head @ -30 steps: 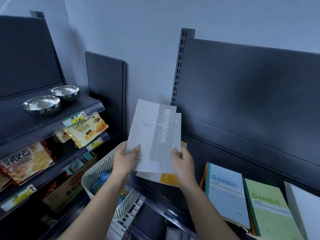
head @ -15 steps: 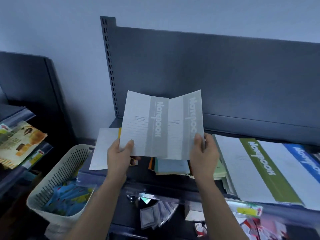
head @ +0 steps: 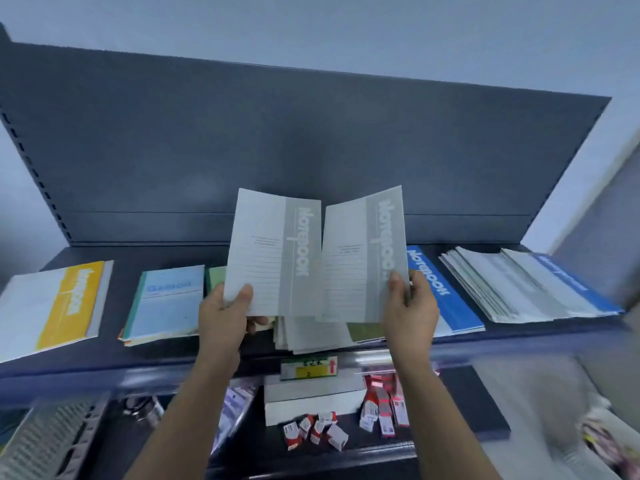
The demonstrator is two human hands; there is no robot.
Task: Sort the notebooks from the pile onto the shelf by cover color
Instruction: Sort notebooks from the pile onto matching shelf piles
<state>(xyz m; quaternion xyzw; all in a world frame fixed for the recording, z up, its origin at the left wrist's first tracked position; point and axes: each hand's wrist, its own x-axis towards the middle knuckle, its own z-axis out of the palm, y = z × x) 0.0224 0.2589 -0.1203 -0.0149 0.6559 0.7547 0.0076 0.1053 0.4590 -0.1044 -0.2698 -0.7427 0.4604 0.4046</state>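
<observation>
Most of the sorting looks done, judging by how the shelf (head: 145, 355) is laid out: a yellow-banded notebook (head: 59, 306) lies at the far left, a pale blue stack (head: 166, 303) sits beside it, a green cover (head: 216, 278) peeks out next, a blue-banded notebook (head: 440, 289) lies to the right of centre, and a fanned heap of white and blue covers (head: 526, 285) fills the right end. What remains, as far as can be seen, is the pair of grey notebooks held up above the middle of the shelf, over a stack of pale covers (head: 311, 336) that seems to be their place. The left hand (head: 225, 317) holds the left grey notebook (head: 273, 251) by its lower edge, thumb on the front and fingers closed behind it. The right hand (head: 410, 306) pinches the right grey notebook (head: 363, 258) at its lower right corner in the same way. Both covers stand nearly upright, side by side, their inner edges touching or just apart; which one cannot be told. Neither rests on the shelf yet.
</observation>
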